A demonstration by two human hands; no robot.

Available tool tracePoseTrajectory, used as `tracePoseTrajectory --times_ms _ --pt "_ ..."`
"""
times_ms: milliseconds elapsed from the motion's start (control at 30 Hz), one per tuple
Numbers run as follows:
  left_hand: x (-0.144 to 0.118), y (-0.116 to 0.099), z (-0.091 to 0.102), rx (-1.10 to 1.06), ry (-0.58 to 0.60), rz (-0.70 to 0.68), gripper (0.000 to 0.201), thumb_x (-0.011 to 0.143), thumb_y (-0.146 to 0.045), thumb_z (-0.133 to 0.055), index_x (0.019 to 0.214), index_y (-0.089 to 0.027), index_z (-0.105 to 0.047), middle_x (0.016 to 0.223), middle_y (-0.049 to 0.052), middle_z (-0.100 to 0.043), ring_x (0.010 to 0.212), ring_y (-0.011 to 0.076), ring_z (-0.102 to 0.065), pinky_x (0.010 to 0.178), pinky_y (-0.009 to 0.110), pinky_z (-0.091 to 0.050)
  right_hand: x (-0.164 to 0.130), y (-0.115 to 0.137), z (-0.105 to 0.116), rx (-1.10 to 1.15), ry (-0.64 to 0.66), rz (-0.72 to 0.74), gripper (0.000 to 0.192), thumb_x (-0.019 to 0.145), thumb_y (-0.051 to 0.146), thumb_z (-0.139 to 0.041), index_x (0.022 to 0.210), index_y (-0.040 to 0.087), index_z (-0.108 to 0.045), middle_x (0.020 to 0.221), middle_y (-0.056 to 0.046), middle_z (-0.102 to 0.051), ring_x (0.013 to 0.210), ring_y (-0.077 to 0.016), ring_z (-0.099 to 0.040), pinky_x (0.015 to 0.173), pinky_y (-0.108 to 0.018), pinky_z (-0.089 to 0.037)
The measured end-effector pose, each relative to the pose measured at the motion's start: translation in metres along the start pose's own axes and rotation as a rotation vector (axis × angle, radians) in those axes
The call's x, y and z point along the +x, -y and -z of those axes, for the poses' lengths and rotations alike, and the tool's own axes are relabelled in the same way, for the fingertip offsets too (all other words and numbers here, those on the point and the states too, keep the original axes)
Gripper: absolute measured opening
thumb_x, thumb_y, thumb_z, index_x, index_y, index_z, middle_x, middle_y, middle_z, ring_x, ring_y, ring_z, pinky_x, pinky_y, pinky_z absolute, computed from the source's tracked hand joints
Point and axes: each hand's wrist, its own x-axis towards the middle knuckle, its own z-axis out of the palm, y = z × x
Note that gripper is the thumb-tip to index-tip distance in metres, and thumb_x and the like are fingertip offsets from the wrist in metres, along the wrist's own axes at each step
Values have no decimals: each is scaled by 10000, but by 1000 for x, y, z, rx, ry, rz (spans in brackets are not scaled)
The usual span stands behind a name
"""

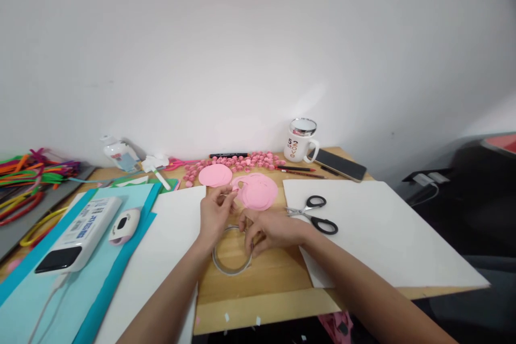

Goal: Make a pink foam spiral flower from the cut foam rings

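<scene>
My right hand [269, 230] presses down on the far rim of a clear tape roll [231, 255] lying flat on the wooden table [266, 285]. My left hand [215, 210] hovers just above the roll with thumb and fingers pinched, seemingly on the loose end of the tape; the strip itself is too thin to see clearly. Just beyond my hands lie pink paper circles [258, 191], one separate circle [215, 175] to their left.
Black-handled scissors [316, 214] lie on a white sheet [379, 226] at right. Small pink paper rolls [242, 162], pens, a white mug [300, 141] and a phone [341, 164] sit at the back. At left: blue sheets, a power bank [78, 234], a pink device [124, 224], pipe cleaners [28, 177].
</scene>
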Motion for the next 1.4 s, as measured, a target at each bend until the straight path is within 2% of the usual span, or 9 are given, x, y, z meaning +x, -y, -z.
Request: tracePoseTrajectory --times_ms 167,333,600,700,800,967,1067,1233,1400 --pt "-1 4 -1 69 43 -48 180 690 -303 -598 797 -159 -612 573 6 -618 508 152 -592 503 240 -456 4 5 4 133 -70 9 170 786 293 -563 834 144 -630 1044 -65 -496 778 -90 -535 686 -194 -450" --pt "1 7 -3 -87 65 5 174 672 -300 -612 754 -147 -597 689 22 -638 570 150 -605 530 235 -460 11 24 16 174 -183 -25 144 773 275 -578 843 154 -611 853 -24 -567 686 -86 -530 630 -200 -447" --pt "2 6 -6 -387 90 90 226 599 -307 -680 702 -123 -598 634 9 -615 561 114 -556 528 203 -421 24 43 6 126 -381 0 193 753 293 -601 917 191 -600 971 -50 -557 797 -117 -551 631 -221 -490" --pt "3 6 -5 -424 69 111 221 606 -314 -675 676 -128 -581 553 -22 -561 500 89 -511 482 186 -389 23 55 -11 -52 -523 -29 262 756 298 -597 1002 212 -565 1095 -75 -505 890 -147 -542 648 -244 -507" --pt "4 7 -4 -405 73 159 215 609 -316 -668 659 -133 -567 487 -54 -498 389 52 -409 387 167 -308 13 74 -31 -490 -631 -118 256 805 244 -521 1057 208 -536 1144 -118 -491 944 -208 -526 730 -349 -488" --pt "4 8 -4 -393 70 189 177 623 -285 -653 650 -130 -573 482 -70 -472 324 9 -271 327 152 -195 -25 87 -44 -767 -610 5 282 854 155 -398 1098 232 -518 1015 -79 -594 980 -191 -536 786 -302 -460" --pt "4 8 -4 -422 76 208 183 616 -288 -654 635 -131 -562 453 -78 -443 316 8 -256 322 151 -169 -55 64 -30 -806 -762 -242 335 835 108 -345 1097 203 -530 1017 -103 -597 935 -196 -558 766 -320 -474" --pt "8 10 -3 -472 79 222 246 588 -334 -664 586 -132 -524 443 -74 -440 308 6 -258 323 157 -136 -101 10 -6 -917 -567 -635 489 731 -1 -328 1175 135 -484 1143 -159 -531 1078 -265 -479 837 -412 -435" --pt "9 13 0 -503 95 252 270 576 -361 -671 603 -138 -521 367 -100 -370 277 9 -230 320 162 -106 -116 -4 -2 -889 -368 -731 469 729 -1 -364 1147 154 -511 944 -127 -600 928 -258 -544 756 -371 -449"
